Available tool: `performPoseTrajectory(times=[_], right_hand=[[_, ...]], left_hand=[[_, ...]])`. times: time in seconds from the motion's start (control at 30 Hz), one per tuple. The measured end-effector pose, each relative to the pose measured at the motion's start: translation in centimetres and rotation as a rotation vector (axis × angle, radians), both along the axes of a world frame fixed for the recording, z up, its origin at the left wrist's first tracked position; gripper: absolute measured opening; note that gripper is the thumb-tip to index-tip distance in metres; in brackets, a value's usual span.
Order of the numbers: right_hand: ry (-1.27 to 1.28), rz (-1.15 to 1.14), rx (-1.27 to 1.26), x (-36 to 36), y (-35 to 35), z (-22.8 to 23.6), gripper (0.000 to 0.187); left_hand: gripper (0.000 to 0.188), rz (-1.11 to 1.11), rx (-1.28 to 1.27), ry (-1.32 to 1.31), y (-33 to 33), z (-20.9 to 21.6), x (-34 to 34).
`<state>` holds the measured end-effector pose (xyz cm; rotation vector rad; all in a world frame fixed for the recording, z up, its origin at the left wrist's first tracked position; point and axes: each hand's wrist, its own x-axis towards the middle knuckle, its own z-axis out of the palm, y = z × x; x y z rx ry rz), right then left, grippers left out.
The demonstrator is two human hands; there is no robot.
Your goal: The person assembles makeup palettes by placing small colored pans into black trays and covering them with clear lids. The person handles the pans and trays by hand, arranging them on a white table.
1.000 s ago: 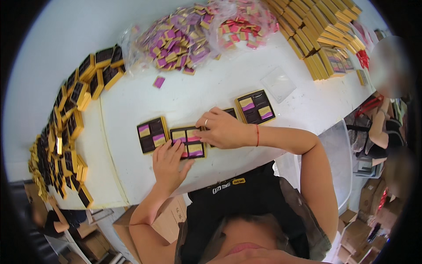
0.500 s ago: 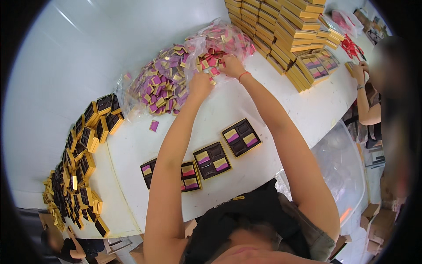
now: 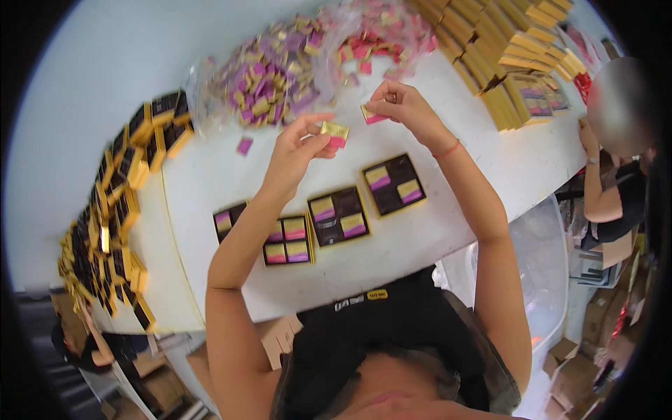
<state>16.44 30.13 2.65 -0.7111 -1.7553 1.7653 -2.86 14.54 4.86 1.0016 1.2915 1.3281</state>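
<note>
My left hand (image 3: 297, 148) pinches a small gold-and-pink wrapped chocolate (image 3: 336, 133) above the table. Opposite it, my right hand (image 3: 406, 110) grips another gold-and-pink wrapped chocolate (image 3: 372, 115) between thumb and fingers. Below them lie black-lined boxes with gold edges. The right box (image 3: 401, 168) and the middle box (image 3: 348, 199) each hold two gold-and-purple pieces set diagonally, their other compartments bare. A third box (image 3: 310, 241) has purple and pink pieces in all its compartments. My left forearm partly covers the leftmost box (image 3: 239, 209).
Clear bags of purple pieces (image 3: 262, 87) and pink pieces (image 3: 371, 45) spill open at the back. Stacked gold boxes (image 3: 483, 63) rise at far right, black-lined boxes (image 3: 126, 210) at left. One purple piece (image 3: 244, 145) lies loose. Co-workers (image 3: 609, 189) stand at both sides.
Both hands have drawn back from the bag of pink pieces toward me, each now with a pink wrapped chocolate in it. The view has shifted, so the boxes appear higher in the picture.
</note>
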Motion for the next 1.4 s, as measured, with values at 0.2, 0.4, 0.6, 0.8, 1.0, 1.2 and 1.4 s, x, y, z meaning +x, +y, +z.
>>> performPoseTrajectory(times=[0.2,0.4,0.6,0.8,1.0,1.2,1.4], right_hand=[[0.021,0.212,-0.076,0.2,-8.8,-1.8,0.013],[-0.185,0.207,0.323,-0.9,-12.3,-3.3,0.010],[-0.201,0.152,0.863,-0.6,-13.4,-4.0,0.016],[-0.442,0.390,1.308,3.0,-13.9,-2.8,0.047],[-0.399,0.427,1.170,3.4,-13.1,-1.7,0.051],[-0.185,-0.375,0.909,0.1,6.9,-4.4,0.020],[-0.866,-0.228,0.987,-2.2,15.0,-6.9,0.032]], left_hand=[[0.020,0.102,-0.118,0.479,-12.2,-3.3,1.4],[0.034,0.106,0.289,1.151,-13.8,-5.5,2.0],[0.060,-0.065,0.351,1.219,-15.6,-5.7,3.4],[0.066,-0.162,0.243,1.484,-16.8,-6.7,4.4],[0.047,-0.121,0.304,1.308,-14.1,-4.2,3.6],[0.018,0.027,0.537,1.122,5.0,-3.2,2.0],[0.018,0.085,0.194,1.310,24.0,-8.4,0.3]])
